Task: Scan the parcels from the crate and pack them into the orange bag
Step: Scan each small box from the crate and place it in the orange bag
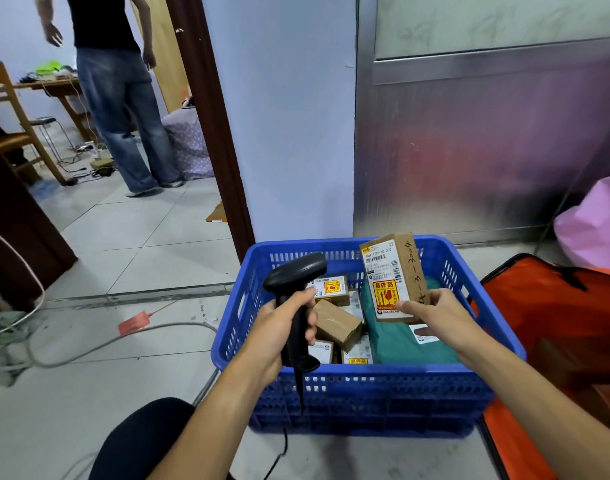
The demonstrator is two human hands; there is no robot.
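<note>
Two hands hover over the blue crate [365, 386]. The left hand [279, 330] grips a black scanner [296, 271]. The right hand [438, 311] pinches an upright brown parcel [390, 268], its white label and yellow sticker facing the camera. The orange bag [556, 323] lies open just right of the crate, with bare floor tiles [140, 258] to the left.

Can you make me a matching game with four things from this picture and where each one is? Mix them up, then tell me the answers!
Things
1. black handheld scanner
2. brown cardboard parcel with handwriting on its side
3. teal plastic mailer bag
4. orange fabric bag

Places
A. lying inside the blue plastic crate
B. gripped by the left hand
C. beside the crate, on its right
D. held up over the crate by the right hand

Pairs: 1-B, 2-D, 3-A, 4-C
</note>
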